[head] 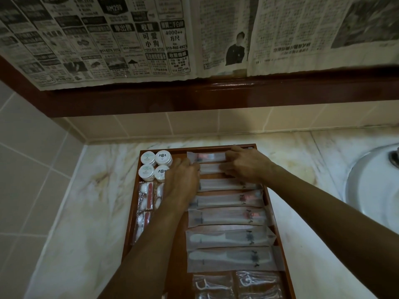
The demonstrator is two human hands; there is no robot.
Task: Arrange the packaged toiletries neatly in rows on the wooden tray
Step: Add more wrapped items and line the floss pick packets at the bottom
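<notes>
Toothbrush packet (210, 168) on tray (272, 203), ends under fingers of left hand (182, 180), right hand (246, 167); grip unclear

A marbled counter (86, 201) runs into a corner of tiled walls: grey tiles (28, 147) on the left, cream tiles (194, 124) at the back. Above the cream tiles sits a glossy dark wood frame (216, 96), with sheets of newspaper (108, 39) hanging over what it holds. A white basin (371, 186) is set in the counter at right. The light is dim and warm.
</notes>
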